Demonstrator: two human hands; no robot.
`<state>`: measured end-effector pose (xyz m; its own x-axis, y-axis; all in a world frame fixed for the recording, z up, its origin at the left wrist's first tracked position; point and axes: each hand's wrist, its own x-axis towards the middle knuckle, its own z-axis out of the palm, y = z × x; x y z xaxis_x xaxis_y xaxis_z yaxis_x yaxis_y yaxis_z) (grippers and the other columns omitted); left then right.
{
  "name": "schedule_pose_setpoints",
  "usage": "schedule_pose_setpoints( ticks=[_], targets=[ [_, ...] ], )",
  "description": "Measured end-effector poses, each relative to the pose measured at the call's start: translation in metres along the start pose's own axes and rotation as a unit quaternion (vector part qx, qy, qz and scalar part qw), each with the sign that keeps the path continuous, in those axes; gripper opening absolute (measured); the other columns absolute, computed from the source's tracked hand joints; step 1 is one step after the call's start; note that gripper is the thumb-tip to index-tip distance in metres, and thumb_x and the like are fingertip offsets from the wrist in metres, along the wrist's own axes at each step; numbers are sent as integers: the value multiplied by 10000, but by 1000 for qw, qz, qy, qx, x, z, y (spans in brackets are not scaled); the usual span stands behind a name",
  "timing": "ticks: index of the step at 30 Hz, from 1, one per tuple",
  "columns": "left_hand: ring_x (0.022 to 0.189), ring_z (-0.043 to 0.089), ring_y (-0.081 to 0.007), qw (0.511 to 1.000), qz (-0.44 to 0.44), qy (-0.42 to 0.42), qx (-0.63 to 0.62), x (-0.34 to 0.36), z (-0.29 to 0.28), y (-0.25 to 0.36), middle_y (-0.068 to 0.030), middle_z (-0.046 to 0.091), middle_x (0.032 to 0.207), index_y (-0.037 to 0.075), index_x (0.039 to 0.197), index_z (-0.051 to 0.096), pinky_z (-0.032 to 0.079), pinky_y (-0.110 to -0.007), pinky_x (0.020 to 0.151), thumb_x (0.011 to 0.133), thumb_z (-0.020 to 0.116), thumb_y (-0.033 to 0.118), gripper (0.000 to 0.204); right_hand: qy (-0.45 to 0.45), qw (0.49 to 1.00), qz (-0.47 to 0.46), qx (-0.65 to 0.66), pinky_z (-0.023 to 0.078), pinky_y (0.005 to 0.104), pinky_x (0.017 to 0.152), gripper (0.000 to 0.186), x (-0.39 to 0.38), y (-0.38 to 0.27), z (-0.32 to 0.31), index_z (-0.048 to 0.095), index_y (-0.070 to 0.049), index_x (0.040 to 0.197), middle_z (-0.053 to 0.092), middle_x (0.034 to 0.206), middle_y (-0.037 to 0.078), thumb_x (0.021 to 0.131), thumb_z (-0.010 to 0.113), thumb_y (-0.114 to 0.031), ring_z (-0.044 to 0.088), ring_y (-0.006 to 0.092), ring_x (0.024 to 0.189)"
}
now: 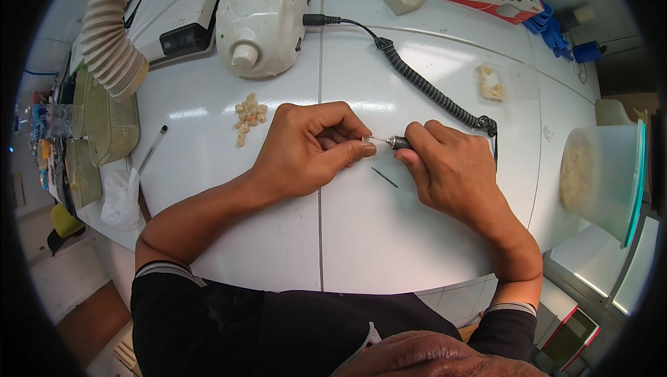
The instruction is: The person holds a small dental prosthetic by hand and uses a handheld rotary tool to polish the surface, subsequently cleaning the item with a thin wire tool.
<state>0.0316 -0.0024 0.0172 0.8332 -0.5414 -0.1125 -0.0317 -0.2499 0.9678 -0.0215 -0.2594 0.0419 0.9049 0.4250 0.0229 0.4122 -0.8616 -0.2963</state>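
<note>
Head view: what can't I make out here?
All in the head view:
Piece: partly covered by the left hand; too small to tell its full shape.
Tip: too small to tell whether it touches the piece.
Handpiece: rear hidden by the right hand.
Hose: cut off by the top edge.
Tub: contents blurred by its cloudy wall.

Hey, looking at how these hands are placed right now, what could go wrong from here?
The thin bit of the handpiece in the right hand points at the fingertips of the left hand, so a slip might nick them.

The small pale piece pinched there offers little to grip and could pop loose.

The thin dark rod lies loose on the table near both hands, so a sleeve or wrist might knock it away.
</note>
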Motion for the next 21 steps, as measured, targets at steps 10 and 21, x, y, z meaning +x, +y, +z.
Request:
schedule_pose_setpoints(
  ticks=[10,21],
  targets=[
    [739,707,-32,1000,-2,-1,11,1,0,1,-46,790,870,-36,1028,798,535,-182,638,973,881,65,142,-4,1000,-3,1,524,435,540,309,0,0,-1,635,-85,987,620,781,74,1070,719,-371,693,305,647],
    [745,659,-2,1000,-15,6,-1,1,-1,4,-31,784,895,-35,1033,803,503,-165,640,954,888,65,153,1,1000,-2,-3,529,429,543,306,0,0,-1,631,-90,994,621,786,72,1075,713,-374,694,301,646]
  ],
)
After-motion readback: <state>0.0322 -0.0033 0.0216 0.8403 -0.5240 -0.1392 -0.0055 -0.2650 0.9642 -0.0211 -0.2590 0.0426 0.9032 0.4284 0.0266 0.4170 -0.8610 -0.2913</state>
